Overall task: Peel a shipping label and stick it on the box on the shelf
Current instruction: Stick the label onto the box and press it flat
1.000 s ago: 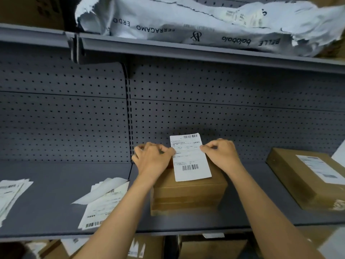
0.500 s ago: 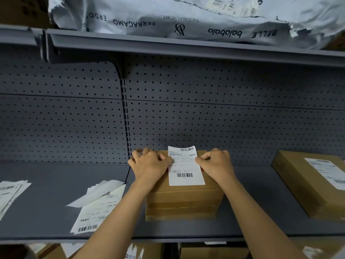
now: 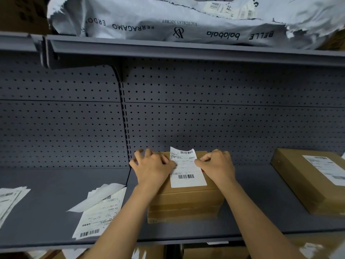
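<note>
Now the label (image 3: pixel 187 168) lies on top of the box (image 3: pixel 183 200) in the lower middle of the frame, its long axis running away toward the shelf's back, between the left hand (image 3: pixel 152 168) and right hand (image 3: pixel 216 165), each pinching a side edge, equally near.

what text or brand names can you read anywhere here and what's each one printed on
All on the crumpled grey plastic mailer bag on the upper shelf, printed upside down:
"FERRAGAMO"
"VICTORIA'S SECRET", above a monogram logo
"balabala"
"BELLE"
"ERDO", cut off by a fold

White shipping label on the middle brown cardboard box: barcodes show, print too small to read.
Loose white label sheets on the grey shelf: too small.
Label on the right-hand cardboard box: blurred.
</note>
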The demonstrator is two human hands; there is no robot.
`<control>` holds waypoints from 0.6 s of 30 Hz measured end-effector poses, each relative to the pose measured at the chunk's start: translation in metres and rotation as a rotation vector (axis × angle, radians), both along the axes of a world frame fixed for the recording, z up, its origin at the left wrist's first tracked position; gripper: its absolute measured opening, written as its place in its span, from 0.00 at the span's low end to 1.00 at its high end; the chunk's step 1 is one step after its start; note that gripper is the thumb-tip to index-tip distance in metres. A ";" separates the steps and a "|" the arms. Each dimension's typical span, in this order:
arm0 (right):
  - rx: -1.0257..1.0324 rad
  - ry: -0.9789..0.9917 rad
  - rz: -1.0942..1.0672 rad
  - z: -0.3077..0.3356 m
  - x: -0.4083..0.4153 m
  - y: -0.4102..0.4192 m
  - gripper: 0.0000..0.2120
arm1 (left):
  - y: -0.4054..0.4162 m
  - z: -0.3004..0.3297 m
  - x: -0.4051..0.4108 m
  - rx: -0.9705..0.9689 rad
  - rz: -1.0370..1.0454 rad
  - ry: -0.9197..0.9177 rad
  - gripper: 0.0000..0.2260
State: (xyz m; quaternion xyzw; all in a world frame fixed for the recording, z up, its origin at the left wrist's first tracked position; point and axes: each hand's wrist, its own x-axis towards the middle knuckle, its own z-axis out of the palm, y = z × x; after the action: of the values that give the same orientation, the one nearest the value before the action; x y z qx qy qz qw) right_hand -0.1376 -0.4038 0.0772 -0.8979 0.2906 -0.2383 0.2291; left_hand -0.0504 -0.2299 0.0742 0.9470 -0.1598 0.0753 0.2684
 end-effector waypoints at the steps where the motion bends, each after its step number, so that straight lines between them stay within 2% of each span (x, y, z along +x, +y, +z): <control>1: 0.003 -0.009 -0.003 0.000 -0.001 -0.001 0.07 | 0.000 -0.001 0.000 0.026 0.004 -0.020 0.16; 4: 0.043 -0.027 0.009 0.001 -0.003 -0.001 0.10 | 0.001 -0.003 -0.001 0.055 0.010 -0.071 0.19; 6: 0.026 -0.052 0.005 0.001 -0.002 -0.001 0.07 | 0.003 -0.002 -0.001 0.038 -0.003 -0.113 0.17; 8: -0.054 -0.121 0.008 0.002 -0.001 -0.002 0.03 | 0.004 0.000 -0.001 -0.014 -0.067 -0.166 0.09; 10: -0.141 -0.140 0.080 0.006 0.002 0.000 0.06 | 0.002 0.003 0.001 -0.076 -0.200 -0.186 0.12; 14: -0.267 0.012 0.368 0.008 0.013 0.019 0.15 | -0.009 0.005 0.004 -0.116 -0.491 -0.129 0.18; 18: -0.341 0.159 0.446 -0.004 0.021 0.023 0.21 | -0.013 0.000 0.012 0.064 -0.556 -0.083 0.21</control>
State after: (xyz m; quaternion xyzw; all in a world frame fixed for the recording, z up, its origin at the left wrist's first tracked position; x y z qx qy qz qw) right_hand -0.1169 -0.3804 0.0730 -0.9810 0.0588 -0.1564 0.0982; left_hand -0.0385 -0.2424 0.0746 0.8709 -0.4266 0.0323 0.2420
